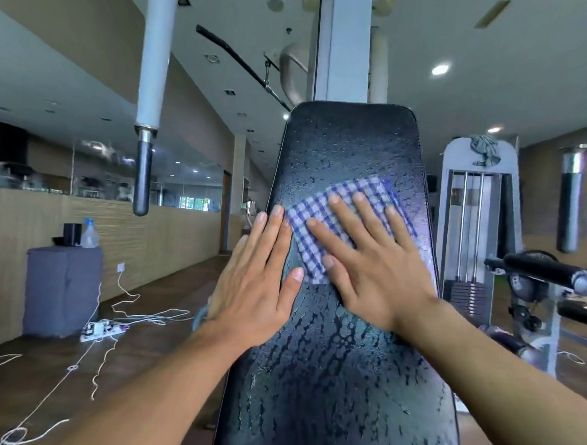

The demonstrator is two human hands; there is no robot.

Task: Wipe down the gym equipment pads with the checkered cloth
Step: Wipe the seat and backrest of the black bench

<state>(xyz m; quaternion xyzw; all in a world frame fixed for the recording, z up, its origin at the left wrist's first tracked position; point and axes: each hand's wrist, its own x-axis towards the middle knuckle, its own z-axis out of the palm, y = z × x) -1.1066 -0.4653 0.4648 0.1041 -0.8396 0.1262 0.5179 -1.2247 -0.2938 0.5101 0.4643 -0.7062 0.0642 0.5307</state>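
**Head view: two flat hands and a cloth on a wet pad**

Head camera looks down at a long black pad point(351, 151) covered in water drops. The right hand point(374, 258) lies flat on the checkered cloth point(322, 220), its fingers point(344, 212) straight and spread, pressing the cloth onto the pad, not squeezing it. The cloth peeks out past the fingertips and beside the thumb. The left hand point(257, 271) rests flat on the pad's left edge, fingers straight, holding nothing, touching the cloth's corner. I think the wiping is partway done, since drops sit above and below the fingers. To do it well, keep the palm pressing evenly and slide in long strokes, so the cloth stays flat and no wet stripes get missed.
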